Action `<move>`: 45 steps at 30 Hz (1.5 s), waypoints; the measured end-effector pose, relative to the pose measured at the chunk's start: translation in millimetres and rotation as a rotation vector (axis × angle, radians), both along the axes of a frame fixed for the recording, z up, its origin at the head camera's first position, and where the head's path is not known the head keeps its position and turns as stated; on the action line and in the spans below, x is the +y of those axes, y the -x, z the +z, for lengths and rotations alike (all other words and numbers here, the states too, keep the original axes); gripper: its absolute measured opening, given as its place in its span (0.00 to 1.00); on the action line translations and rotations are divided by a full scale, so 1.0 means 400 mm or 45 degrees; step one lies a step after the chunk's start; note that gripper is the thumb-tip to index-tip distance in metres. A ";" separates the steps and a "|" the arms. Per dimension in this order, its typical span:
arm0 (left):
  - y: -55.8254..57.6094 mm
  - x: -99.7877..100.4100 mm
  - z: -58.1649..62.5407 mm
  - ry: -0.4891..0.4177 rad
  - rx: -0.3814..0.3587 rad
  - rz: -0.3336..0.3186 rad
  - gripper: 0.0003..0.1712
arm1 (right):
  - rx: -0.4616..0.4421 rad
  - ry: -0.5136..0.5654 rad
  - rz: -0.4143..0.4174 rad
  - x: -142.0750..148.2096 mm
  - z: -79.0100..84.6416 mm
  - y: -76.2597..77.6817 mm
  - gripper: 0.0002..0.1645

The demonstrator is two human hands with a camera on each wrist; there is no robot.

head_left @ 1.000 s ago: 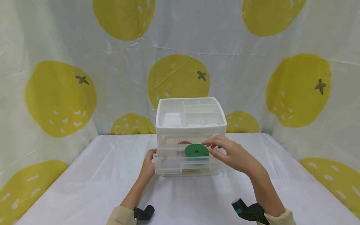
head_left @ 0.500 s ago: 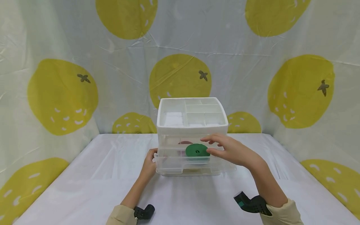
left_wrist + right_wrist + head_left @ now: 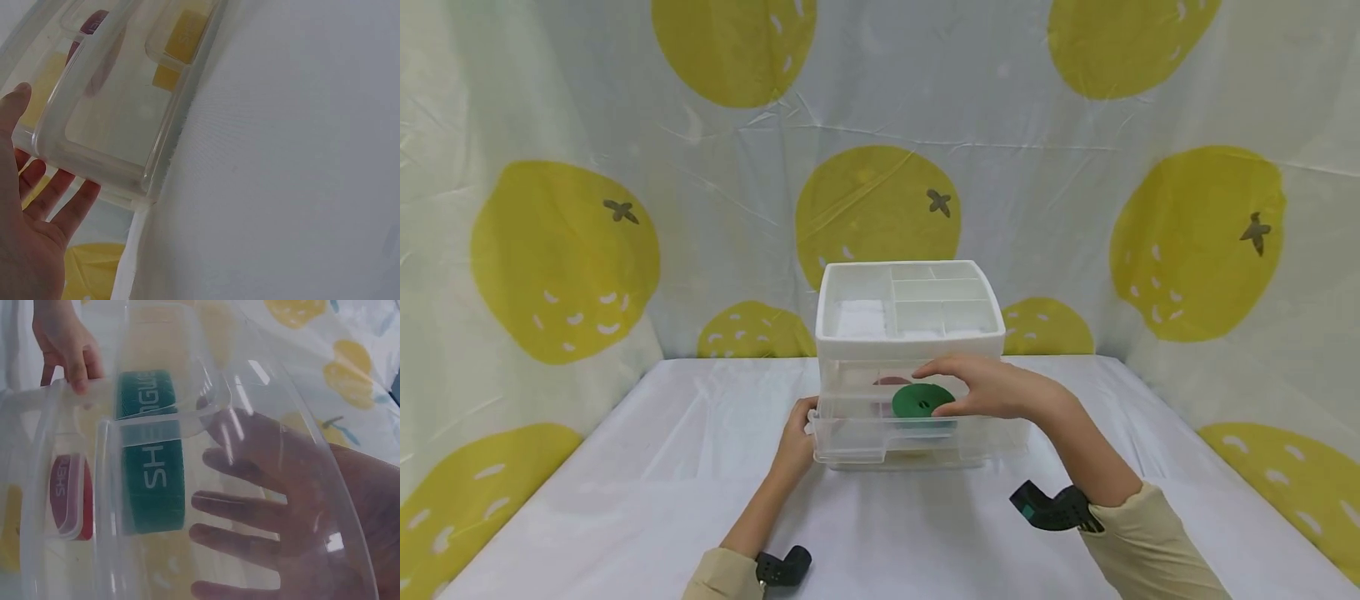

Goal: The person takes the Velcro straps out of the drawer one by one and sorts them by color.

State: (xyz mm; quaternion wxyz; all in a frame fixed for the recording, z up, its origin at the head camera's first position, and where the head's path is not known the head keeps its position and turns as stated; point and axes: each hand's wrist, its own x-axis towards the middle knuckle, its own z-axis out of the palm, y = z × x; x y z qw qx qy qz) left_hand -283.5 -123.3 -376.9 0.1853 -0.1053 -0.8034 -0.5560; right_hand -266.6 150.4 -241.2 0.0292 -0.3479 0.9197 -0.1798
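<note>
A green roll with white lettering (image 3: 917, 400) stands in a pulled-out clear drawer (image 3: 850, 442) of a white-topped storage unit (image 3: 910, 340). Over that drawer, my right hand (image 3: 992, 388) has its thumb and fingers spread around the roll's right side. Through clear plastic in the right wrist view, its fingers (image 3: 244, 503) point at the green roll (image 3: 153, 475), with a gap visible between. My left hand (image 3: 793, 442) holds the left side of the unit. In the left wrist view its thumb lies above a clear plastic edge (image 3: 87, 178), fingers below.
A dark red roll (image 3: 891, 381) shows behind the green one. Low in the unit lies a yellow piece (image 3: 181, 44). The unit's top tray has several compartments. White cloth (image 3: 700, 417) covers the table, and a curtain with yellow fruit (image 3: 880, 204) hangs behind.
My right hand has moved left over the open drawer, from the green roll's right edge to around it. The left hand and the storage unit look unmoved.
</note>
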 end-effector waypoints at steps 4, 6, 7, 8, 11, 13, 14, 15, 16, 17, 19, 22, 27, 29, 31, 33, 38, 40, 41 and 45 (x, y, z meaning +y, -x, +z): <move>-0.003 0.001 0.002 -0.017 -0.003 -0.010 0.20 | -0.013 -0.060 0.071 -0.018 -0.005 0.016 0.30; 0.010 -0.002 -0.015 -0.029 0.001 -0.018 0.20 | -0.033 -0.068 0.115 -0.022 -0.009 0.023 0.29; 0.019 -0.004 -0.026 -0.031 -0.002 -0.018 0.20 | -0.050 -0.067 0.138 -0.023 -0.011 0.025 0.27; 0.028 -0.007 -0.037 -0.030 -0.004 -0.017 0.21 | -0.061 -0.068 0.158 -0.024 -0.013 0.028 0.26; 0.053 -0.013 -0.065 -0.021 -0.004 -0.012 0.21 | -0.094 -0.067 0.178 -0.024 -0.016 0.031 0.24; 0.060 -0.015 -0.073 -0.022 0.000 -0.015 0.22 | -0.109 -0.066 0.173 -0.024 -0.017 0.031 0.24; 0.062 -0.016 -0.075 -0.023 0.004 -0.016 0.22 | -0.117 -0.062 0.164 -0.024 -0.017 0.031 0.24; 0.063 -0.016 -0.075 -0.026 0.000 -0.016 0.22 | -0.122 -0.060 0.155 -0.024 -0.018 0.030 0.25; 0.062 -0.016 -0.073 -0.021 -0.005 -0.014 0.21 | -0.123 -0.059 0.150 -0.025 -0.018 0.030 0.25; 0.060 -0.015 -0.070 -0.017 -0.014 -0.010 0.21 | -0.125 -0.059 0.144 -0.025 -0.017 0.030 0.25; 0.052 -0.013 -0.057 -0.027 -0.036 -0.013 0.21 | -0.125 -0.061 0.129 -0.025 -0.017 0.029 0.25; 0.028 -0.008 -0.030 -0.045 -0.047 -0.024 0.21 | -0.123 -0.065 0.107 -0.025 -0.015 0.027 0.25; 0.024 -0.006 -0.026 -0.037 -0.039 -0.028 0.21 | -0.114 -0.049 0.088 -0.021 -0.009 0.022 0.24; 0.039 -0.011 -0.043 -0.008 -0.030 -0.015 0.21 | -0.107 -0.039 0.085 -0.018 -0.008 0.020 0.23; 0.053 -0.016 -0.059 0.010 -0.016 -0.008 0.22 | -0.104 -0.032 0.070 -0.013 -0.005 0.017 0.23; 0.061 -0.019 -0.069 0.017 0.003 -0.007 0.22 | -0.101 -0.020 0.058 -0.007 -0.003 0.014 0.24; 0.045 -0.012 -0.048 -0.006 0.012 -0.015 0.22 | -0.120 0.040 0.026 0.009 0.009 0.005 0.25; 0.044 -0.010 -0.047 -0.015 0.006 -0.014 0.22 | -0.144 0.072 0.013 0.015 0.013 0.001 0.26; 0.044 -0.010 -0.048 -0.019 0.000 -0.014 0.22 | -0.157 0.089 0.007 0.019 0.014 -0.001 0.26; 0.063 -0.015 -0.073 -0.044 -0.025 -0.023 0.22 | -0.205 0.149 0.006 0.035 0.018 -0.006 0.27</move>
